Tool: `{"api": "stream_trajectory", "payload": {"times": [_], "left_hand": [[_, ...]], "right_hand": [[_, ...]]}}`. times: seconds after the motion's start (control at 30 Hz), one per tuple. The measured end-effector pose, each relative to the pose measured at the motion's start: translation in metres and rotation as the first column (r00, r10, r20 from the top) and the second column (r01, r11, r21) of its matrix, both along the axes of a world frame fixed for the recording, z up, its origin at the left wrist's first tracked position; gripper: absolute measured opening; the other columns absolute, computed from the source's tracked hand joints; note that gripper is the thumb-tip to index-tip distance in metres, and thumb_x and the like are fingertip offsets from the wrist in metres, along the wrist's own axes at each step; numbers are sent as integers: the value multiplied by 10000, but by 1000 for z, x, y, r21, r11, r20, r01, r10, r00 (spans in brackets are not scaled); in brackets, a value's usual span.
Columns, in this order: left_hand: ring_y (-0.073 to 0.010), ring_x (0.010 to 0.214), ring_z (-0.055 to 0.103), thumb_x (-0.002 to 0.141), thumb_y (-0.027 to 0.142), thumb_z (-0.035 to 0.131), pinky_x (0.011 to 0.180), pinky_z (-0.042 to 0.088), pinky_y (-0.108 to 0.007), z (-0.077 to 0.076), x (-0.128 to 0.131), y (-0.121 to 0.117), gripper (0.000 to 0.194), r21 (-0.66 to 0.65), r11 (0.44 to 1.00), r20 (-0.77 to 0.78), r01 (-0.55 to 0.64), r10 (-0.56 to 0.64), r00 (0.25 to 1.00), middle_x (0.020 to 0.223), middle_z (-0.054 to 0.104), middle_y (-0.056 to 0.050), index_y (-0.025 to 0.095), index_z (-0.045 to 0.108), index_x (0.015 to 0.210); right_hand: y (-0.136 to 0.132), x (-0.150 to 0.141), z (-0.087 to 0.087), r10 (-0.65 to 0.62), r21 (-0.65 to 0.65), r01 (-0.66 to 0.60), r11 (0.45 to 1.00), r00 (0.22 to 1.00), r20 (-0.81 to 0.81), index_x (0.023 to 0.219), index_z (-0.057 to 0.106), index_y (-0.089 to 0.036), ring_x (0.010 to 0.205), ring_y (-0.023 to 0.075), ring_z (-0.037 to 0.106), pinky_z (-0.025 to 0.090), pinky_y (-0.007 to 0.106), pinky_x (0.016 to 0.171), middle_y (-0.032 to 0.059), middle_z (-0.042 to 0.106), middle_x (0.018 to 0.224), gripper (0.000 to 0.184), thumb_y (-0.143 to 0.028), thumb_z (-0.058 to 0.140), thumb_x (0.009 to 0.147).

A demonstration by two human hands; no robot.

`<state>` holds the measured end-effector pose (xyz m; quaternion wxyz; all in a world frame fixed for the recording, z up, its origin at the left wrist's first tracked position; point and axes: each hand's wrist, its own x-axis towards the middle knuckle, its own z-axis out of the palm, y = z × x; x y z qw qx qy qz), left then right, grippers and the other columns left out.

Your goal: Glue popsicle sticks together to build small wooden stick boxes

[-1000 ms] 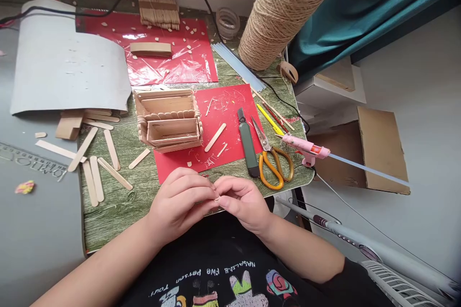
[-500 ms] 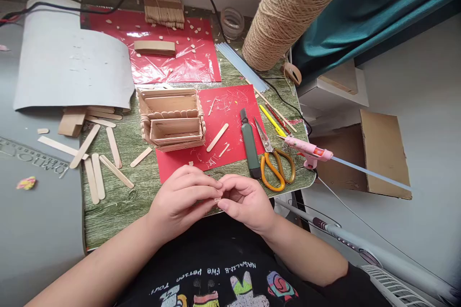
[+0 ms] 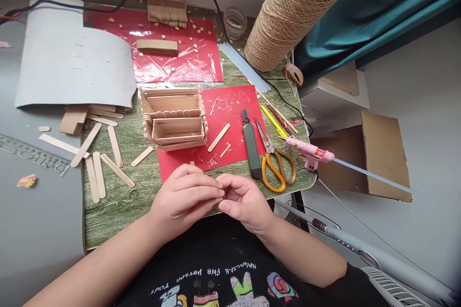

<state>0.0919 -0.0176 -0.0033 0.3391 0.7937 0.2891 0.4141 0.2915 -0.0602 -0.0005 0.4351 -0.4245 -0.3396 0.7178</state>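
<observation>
At the near table edge my left hand (image 3: 189, 196) and my right hand (image 3: 247, 204) meet fingertip to fingertip. Between them shows the edge of a small pale piece, mostly hidden by the fingers; its kind is hard to make out. My left fingers are curled closed, and the right thumb and fingers are bent closed against them. Just beyond stands a box built of craft sticks (image 3: 176, 141), divided into compartments, partly on a red sheet (image 3: 237, 139). One loose craft stick (image 3: 218, 137) lies on that sheet, with thin scraps around it.
Right of my hands lie a green utility knife (image 3: 251, 148), scissors (image 3: 277, 165) and a pink glue gun (image 3: 309, 149) at the table edge. Loose sticks (image 3: 95, 177) are scattered at left. A large twine spool (image 3: 291, 14) stands behind, near clear glue sticks (image 3: 243, 64).
Both hands stay almost in place, with the right thumb shifting slightly at the fingertips. The whole view has moved a little.
</observation>
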Motion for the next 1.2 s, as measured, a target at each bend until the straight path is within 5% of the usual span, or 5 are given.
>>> {"api": "stream_trajectory", "payload": {"times": [0.17, 0.5, 0.67, 1.2], "left_hand": [[-177, 947, 691, 933, 195, 757, 875, 572, -363, 1, 2, -3, 197, 25, 999, -25, -34, 35, 999, 1099, 789, -37, 283, 719, 1106], [-154, 907, 722, 917, 149, 757, 878, 573, -339, 2, 5, -1, 197, -5, 1000, -15, -5, 4, 1000, 1027, 797, -21, 250, 693, 1074], [-153, 880, 698, 894, 130, 774, 853, 561, -331, 4, 3, -2, 208, 7, 999, -11, -37, 37, 999, 990, 791, -9, 248, 700, 1048], [-163, 880, 687, 883, 122, 785, 858, 544, -342, -2, 5, 0, 198, 53, 998, -70, -26, 29, 997, 997, 806, -14, 220, 695, 1031]], "right_hand": [[-1, -4, -1, -45, -14, 45, 999, 999, 21, 764, 705, -219, 827, 157, 649, 600, 304, 765, 17, 656, 898, 286, -405, 921, 753], [2, 3, -5, 4, 9, -4, 1000, 999, 39, 811, 736, -215, 852, 159, 659, 589, 314, 809, 21, 682, 914, 254, -388, 918, 772], [1, 7, -4, 36, 28, -37, 999, 999, 9, 1006, 783, -229, 932, 168, 680, 580, 320, 874, 34, 713, 996, 269, -393, 886, 819], [-7, 2, -19, -68, -22, 68, 997, 997, -30, 833, 730, -219, 803, 143, 617, 538, 288, 788, 7, 666, 885, 179, -332, 868, 839]]}}
